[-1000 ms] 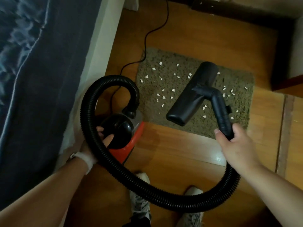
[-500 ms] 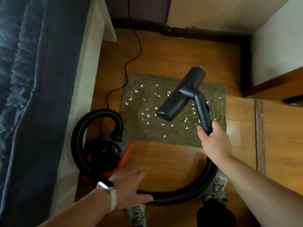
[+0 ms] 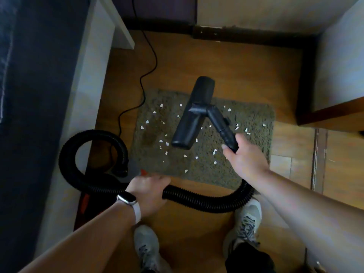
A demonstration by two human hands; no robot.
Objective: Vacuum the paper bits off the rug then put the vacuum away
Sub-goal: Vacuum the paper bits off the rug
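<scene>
A small grey-green rug (image 3: 254, 119) lies on the wooden floor, strewn with several white paper bits (image 3: 214, 151). My right hand (image 3: 244, 158) grips the black wand (image 3: 222, 127), holding the black floor nozzle (image 3: 194, 113) over the middle of the rug. My left hand (image 3: 147, 191) grips the black ribbed hose (image 3: 206, 201) near the floor. The hose loops left and round to the red and black vacuum body (image 3: 110, 182), mostly hidden behind my left hand and the hose.
A bed with dark blue cover (image 3: 33, 95) and white frame (image 3: 92, 79) runs along the left. A black power cord (image 3: 145, 79) trails from the vacuum to the back wall. A wooden cabinet (image 3: 334, 113) stands at right. My shoes (image 3: 248, 219) stand near the rug's front edge.
My left hand has left the vacuum body and taken hold of the hose. The nozzle has turned more upright over the rug, and the view has pulled back.
</scene>
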